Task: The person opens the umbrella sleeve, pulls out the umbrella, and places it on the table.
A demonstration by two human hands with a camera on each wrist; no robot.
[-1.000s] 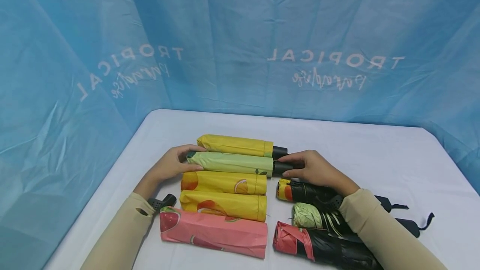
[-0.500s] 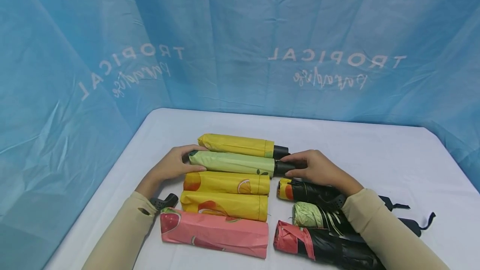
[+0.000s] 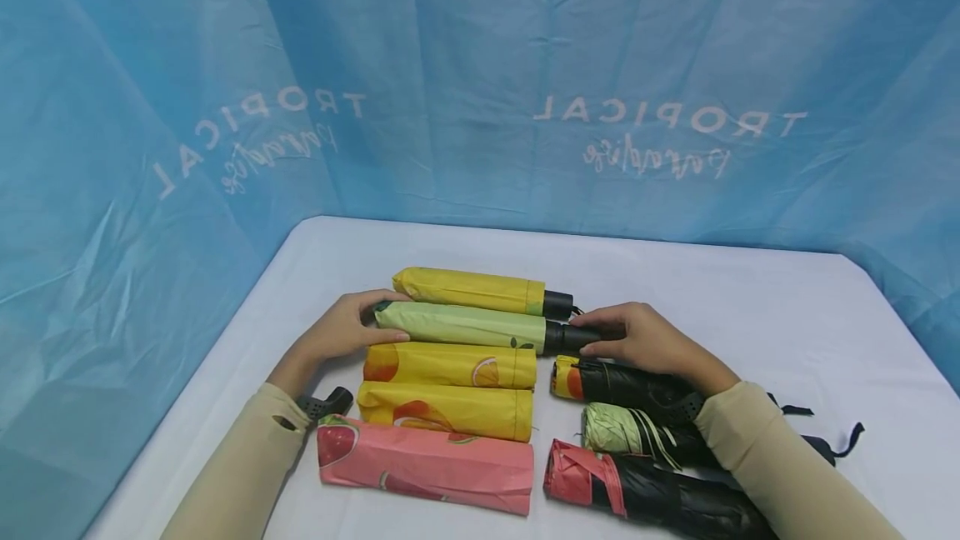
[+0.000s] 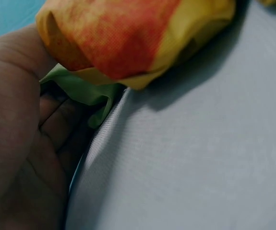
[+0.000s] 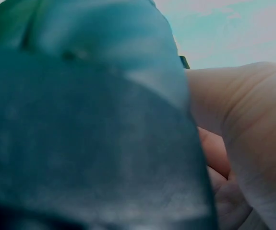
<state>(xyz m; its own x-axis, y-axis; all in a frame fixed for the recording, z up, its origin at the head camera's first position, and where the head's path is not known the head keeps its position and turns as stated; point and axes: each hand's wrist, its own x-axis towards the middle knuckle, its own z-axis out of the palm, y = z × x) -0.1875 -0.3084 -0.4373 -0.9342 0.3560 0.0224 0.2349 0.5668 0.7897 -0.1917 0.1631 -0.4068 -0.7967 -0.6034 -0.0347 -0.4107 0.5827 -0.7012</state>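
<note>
A light green umbrella sleeve (image 3: 461, 325) lies across the table, with a black folded umbrella (image 3: 553, 337) sticking out of its right end. My left hand (image 3: 347, 329) grips the sleeve's left end between thumb and fingers. In the left wrist view, green cloth (image 4: 82, 88) shows beside the thumb, behind a yellow sleeve's end (image 4: 123, 38). My right hand (image 3: 648, 344) grips the umbrella's black end, which its fingers partly hide. In the right wrist view, a large dark blurred surface covers much of the right hand's (image 5: 253, 129) work.
Behind lies a yellow sleeve (image 3: 468, 290) with a black end showing. In front are two yellow sleeves, one with an orange slice (image 3: 450, 367) and one nearer (image 3: 446, 411), then a pink sleeve (image 3: 427, 467). Folded umbrellas (image 3: 622, 386) lie under the right forearm, one red-edged (image 3: 652, 492).
My right hand has moved to the right, and more of the black umbrella shows outside the green sleeve. The left hand holds the sleeve's other end about where it was.
</note>
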